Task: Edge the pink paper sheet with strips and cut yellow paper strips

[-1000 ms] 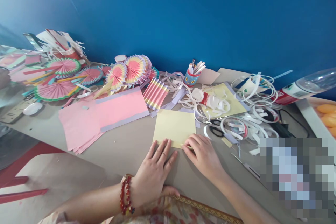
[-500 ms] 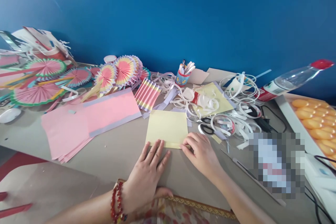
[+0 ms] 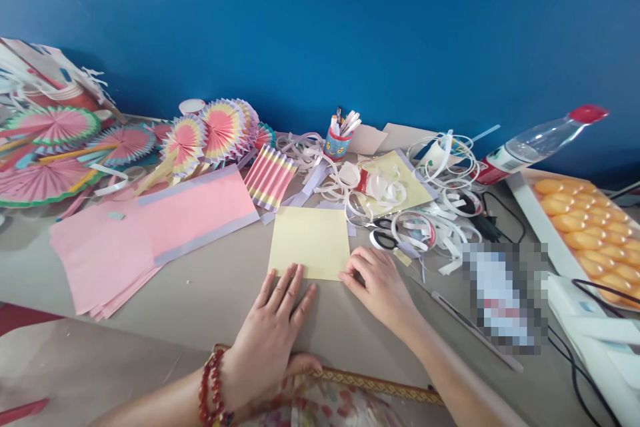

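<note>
A pale yellow sheet of paper (image 3: 311,237) lies on the table in front of me. My left hand (image 3: 273,327) rests flat with fingers spread, its fingertips on the paper's lower left edge. Around its wrist is a red bead bracelet. At the lower right corner, my right hand (image 3: 377,290) has thumb and forefinger pinched on the paper's edge. Just behind the sheet sits a pleated pink, yellow and lilac paper (image 3: 271,178). Scissors (image 3: 384,239) with black handles lie beyond my right hand, partly hidden by tape rolls.
Pink sheets (image 3: 105,253) and a pink sheet with lilac borders (image 3: 200,210) lie left. Folded paper fans (image 3: 220,130) are behind them. A pen cup (image 3: 338,145), tape rolls (image 3: 415,230), a tilted bottle (image 3: 540,143) and a craft knife (image 3: 475,330) are right.
My view has swung slightly right, so things appear farther left. The narrow strip along the yellow paper's lower edge no longer shows. Both hands keep nearly the same place on the paper.
</note>
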Motion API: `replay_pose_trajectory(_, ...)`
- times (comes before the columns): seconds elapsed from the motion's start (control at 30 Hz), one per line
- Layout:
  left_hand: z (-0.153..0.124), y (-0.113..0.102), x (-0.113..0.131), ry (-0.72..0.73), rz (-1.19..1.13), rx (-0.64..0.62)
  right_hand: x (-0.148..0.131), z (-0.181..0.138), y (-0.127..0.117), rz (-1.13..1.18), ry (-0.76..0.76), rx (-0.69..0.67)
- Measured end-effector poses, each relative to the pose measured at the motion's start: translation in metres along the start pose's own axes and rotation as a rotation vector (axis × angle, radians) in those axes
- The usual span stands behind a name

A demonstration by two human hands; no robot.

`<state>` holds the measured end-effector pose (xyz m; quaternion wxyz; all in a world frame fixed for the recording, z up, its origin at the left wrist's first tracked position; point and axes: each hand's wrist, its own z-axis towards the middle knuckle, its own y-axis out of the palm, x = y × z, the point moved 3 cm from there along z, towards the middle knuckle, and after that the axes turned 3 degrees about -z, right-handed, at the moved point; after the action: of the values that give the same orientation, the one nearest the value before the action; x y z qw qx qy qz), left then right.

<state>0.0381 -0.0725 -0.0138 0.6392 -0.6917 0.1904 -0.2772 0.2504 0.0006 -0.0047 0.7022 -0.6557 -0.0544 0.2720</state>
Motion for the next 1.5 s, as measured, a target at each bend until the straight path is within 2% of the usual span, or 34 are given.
replay_pose_trajectory(0.57,0.000,-0.003,-0.001,-0.007,0.028,-0.003,-0.002,0.000,-0.001,0.000,-0.001,0.001)
replay_pose_trajectory(0.8,0.000,-0.004,-0.001,-0.016,0.068,0.006,-0.004,-0.004,0.000,0.012,0.036,0.053)
replay_pose_trajectory(1.17,0.001,-0.001,0.000,-0.016,0.083,-0.009,-0.002,-0.006,-0.001,-0.034,-0.027,0.099)
replay_pose_trajectory(1.37,0.001,0.003,0.001,-0.020,0.079,0.003,0.002,-0.013,-0.011,0.075,-0.048,0.152)
replay_pose_trajectory(1.5,0.000,0.005,0.000,-0.013,0.065,0.020,-0.007,-0.014,-0.012,0.072,-0.111,0.154)
